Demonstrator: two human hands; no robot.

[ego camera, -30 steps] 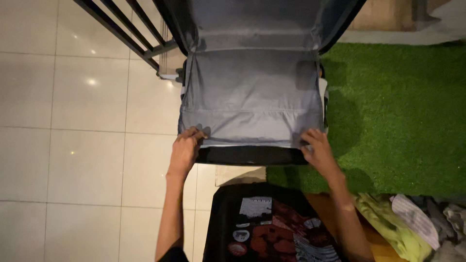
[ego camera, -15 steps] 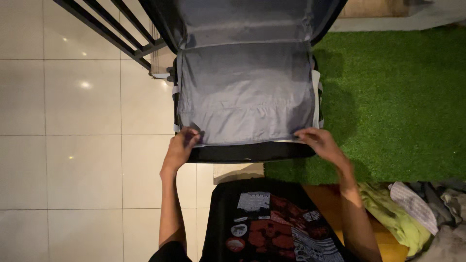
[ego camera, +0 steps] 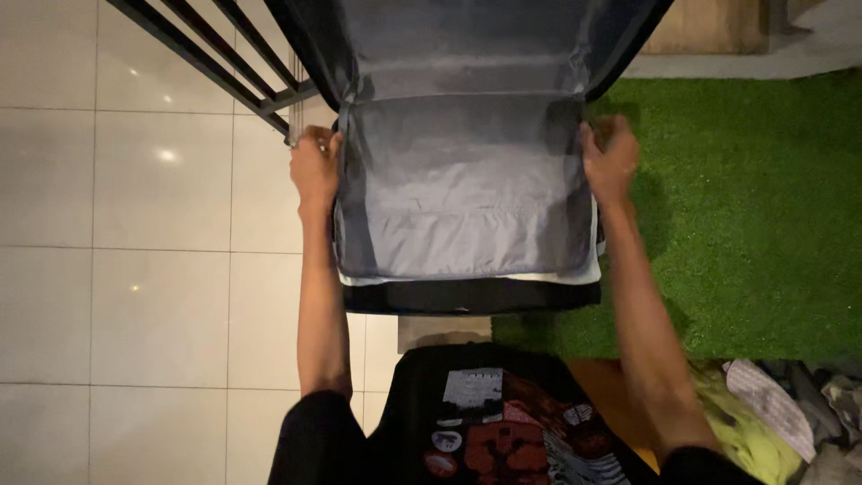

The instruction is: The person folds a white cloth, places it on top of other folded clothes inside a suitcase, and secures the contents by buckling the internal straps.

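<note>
Both hands grip an open suitcase (ego camera: 467,198) by its sides: the left hand (ego camera: 316,171) is curled tight over the suitcase's left edge, and the right hand (ego camera: 609,162) is closed in a fist on its right edge, each at about the same height, near the hinge where the lid (ego camera: 467,40) rises. Between the hands, a grey fabric liner (ego camera: 462,211) lies stretched across the suitcase's lower half, creased and slightly sagging, with a thin white strip showing along its near edge. Below that strip runs the suitcase's black rim (ego camera: 471,296).

The suitcase rests on the floor, its left part on pale glossy tiles (ego camera: 135,269) and its right part on a green artificial grass mat (ego camera: 745,216). Dark metal bars (ego camera: 224,58) slant away beyond the suitcase's upper left corner. On the near side of the suitcase, the person's black printed shirt (ego camera: 503,422) fills the lower middle of the view. To the right of the shirt, a heap of crumpled clothes (ego camera: 772,413), yellow-green and grey, lies at the grass mat's near edge.
</note>
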